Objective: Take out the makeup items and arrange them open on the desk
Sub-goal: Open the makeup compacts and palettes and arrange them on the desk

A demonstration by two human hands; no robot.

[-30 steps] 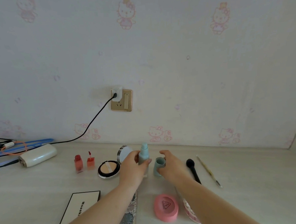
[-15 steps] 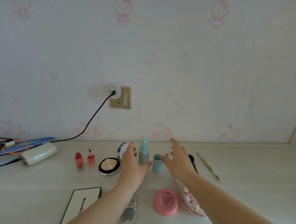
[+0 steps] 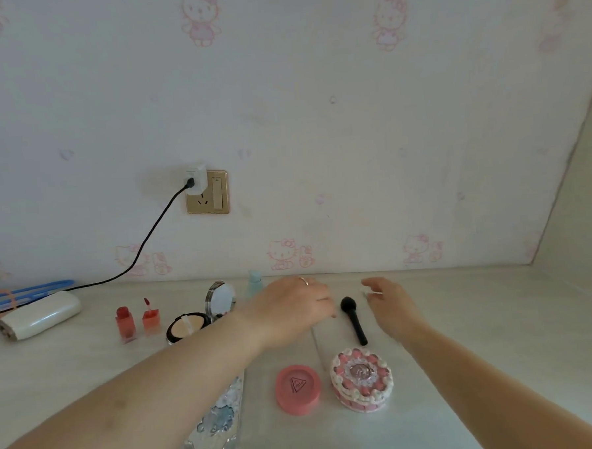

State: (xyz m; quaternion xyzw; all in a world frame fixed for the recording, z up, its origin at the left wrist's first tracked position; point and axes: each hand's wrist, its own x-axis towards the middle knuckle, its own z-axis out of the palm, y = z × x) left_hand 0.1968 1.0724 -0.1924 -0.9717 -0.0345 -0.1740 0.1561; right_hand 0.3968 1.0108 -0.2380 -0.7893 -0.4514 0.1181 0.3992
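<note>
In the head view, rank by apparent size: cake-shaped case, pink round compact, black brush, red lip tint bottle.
1. Cake-shaped case
2. Pink round compact, nearly the same; both lie nearer the camera, so unsure
3. Black brush
4. Red lip tint bottle

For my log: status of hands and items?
Left hand pinches thin stick. Right hand pinches small white piece. Pink compact, cake-shaped case closed. Black brush lies between hands.

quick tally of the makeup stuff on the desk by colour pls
Red/orange: 2, the lip tint bottle and its cap with wand
Pink: 2, the round compact and the cake-shaped case
Black: 2, the open powder compact and the brush
Pale blue-green: 1, the bottle
Silvery blue: 1, the palette
Total: 8
</note>
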